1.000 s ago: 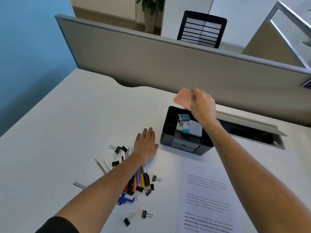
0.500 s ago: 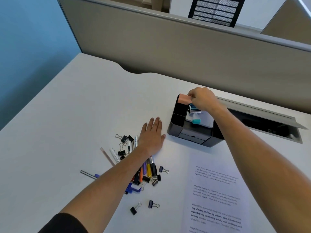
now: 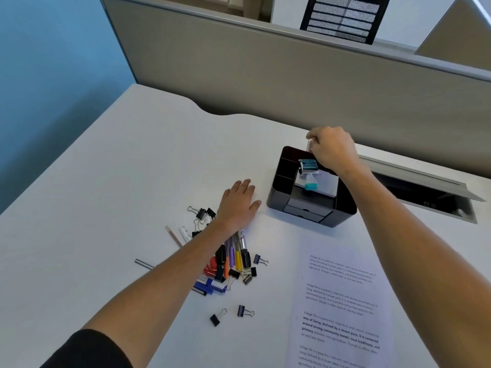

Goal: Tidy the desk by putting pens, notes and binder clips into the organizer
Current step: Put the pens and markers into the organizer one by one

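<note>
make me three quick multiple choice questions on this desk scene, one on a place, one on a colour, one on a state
1. Where is the black desk organizer?
A. left of the pen pile
B. right of the left hand
C. on the printed sheet

2. What colour is the wall at the left?
A. blue
B. green
C. red

3. How is the left hand?
A. clenched on a pen
B. flat on the white desk
C. raised high

Key: 1 B, it stands just past the thumb; 2 A, the blue wall fills that side; 3 B, the fingers are spread on the white desk.
</note>
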